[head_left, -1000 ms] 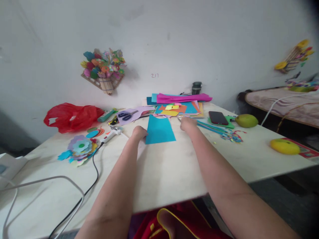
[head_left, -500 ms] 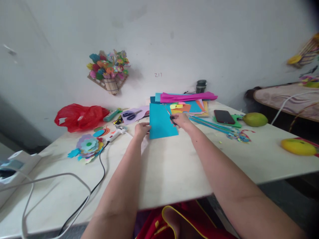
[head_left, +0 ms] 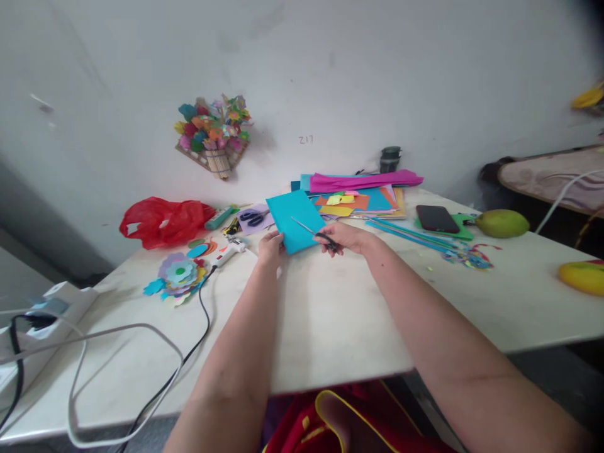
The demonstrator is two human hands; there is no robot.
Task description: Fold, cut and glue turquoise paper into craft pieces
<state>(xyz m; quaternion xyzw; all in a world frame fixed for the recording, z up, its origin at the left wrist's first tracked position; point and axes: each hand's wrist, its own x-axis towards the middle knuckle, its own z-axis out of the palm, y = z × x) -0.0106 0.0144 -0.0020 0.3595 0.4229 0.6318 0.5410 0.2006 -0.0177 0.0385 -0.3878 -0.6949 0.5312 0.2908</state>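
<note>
A bright blue sheet of paper [head_left: 291, 212] is tilted above the table, its lower left edge pinched by my left hand [head_left: 270, 246]. In my right hand [head_left: 348, 238] is a pair of scissors [head_left: 325, 238] with black handles, the fingers wrapped round the loops. The scissor blades point up and left and lie in front of the sheet's lower right part. Whether they touch the paper I cannot tell. My left thumb shows at the paper's edge, while the other fingers are partly hidden behind it.
Left of the paper lie a white glue gun [head_left: 227, 253], paper flowers [head_left: 180, 274], a red plastic bag [head_left: 163, 221] and dark scissors [head_left: 253, 218]. Coloured sheets [head_left: 375, 200] are stacked behind. To the right are blue strips [head_left: 406, 233], a phone [head_left: 436, 218] and a green mango [head_left: 502, 223]. Cables cross the left side.
The blue sheet has turned anticlockwise and tilted. My right hand has moved down toward me, and the scissors now point more to the left. The camera view has shifted slightly left.
</note>
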